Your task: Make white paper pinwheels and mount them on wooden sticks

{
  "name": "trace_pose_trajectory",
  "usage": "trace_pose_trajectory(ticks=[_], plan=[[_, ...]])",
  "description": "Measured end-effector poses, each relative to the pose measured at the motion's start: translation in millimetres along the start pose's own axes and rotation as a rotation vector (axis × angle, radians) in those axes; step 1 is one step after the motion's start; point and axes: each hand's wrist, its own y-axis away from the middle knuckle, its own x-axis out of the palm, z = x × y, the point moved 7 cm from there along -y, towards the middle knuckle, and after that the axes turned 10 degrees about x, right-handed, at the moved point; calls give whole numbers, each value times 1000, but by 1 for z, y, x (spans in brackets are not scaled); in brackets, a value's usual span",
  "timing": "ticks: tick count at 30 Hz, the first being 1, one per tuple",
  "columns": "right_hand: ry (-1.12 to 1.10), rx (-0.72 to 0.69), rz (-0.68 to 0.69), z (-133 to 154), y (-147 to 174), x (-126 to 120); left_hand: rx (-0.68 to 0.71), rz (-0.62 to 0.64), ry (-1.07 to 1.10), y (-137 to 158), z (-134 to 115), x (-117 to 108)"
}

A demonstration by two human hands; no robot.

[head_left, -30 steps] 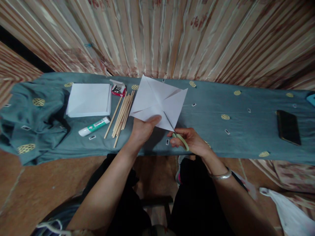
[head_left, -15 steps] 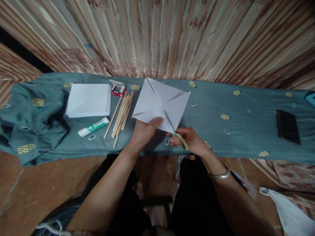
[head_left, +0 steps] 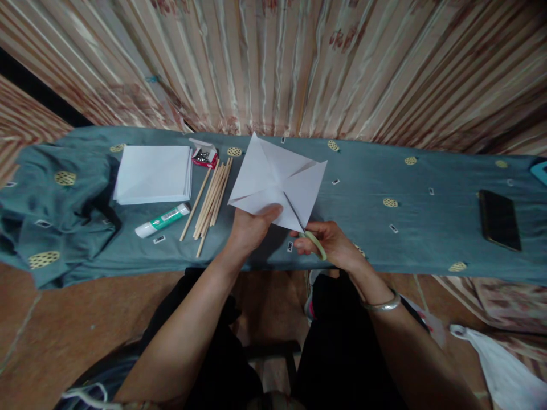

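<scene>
White sheet [head_left: 276, 173] is mid-view, held over the tbl cloth [head_left: 431, 228], one corner at approx 5 o'clock toward the wearer. Cuts show in from its 2-3 and 8-9 o'clock corners; at 11 can't tell cut vs crease. Scissors [head_left: 315, 244], pale green hdl, come in at the 5 o'clock corner, one blade on top pointing to sheet ctr; other blade hidden, so can't tell how wide they stand. R hand [head_left: 328, 242], approx 4-5 o'clock, fingers wrapped round the hdl. L hand [head_left: 252, 228], 7 o'clock, pinches the sheet: thumb on top, other fingers hidden below.

Further out: wooden sticks [head_left: 213, 196], loose bundle approx 9 o'clock, one lying a bit apart. Red/white box [head_left: 205, 155] w/ small metal bits at 9-10, lid up. Glue stick [head_left: 162, 221], grn/wht, 8-9, on its side. Paper stack [head_left: 154, 173] at 9, past the sticks. Blk phone [head_left: 499, 220] well off at 3. Striped curtain [head_left: 273, 68] at 12. Metal bangle [head_left: 383, 303] on R wrist.
</scene>
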Motion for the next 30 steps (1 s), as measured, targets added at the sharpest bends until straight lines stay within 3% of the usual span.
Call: trace_pose_trajectory(ticks=[30], plan=[[-51, -23, -7, 1, -2, 2, 29, -1, 37, -1, 4, -1]])
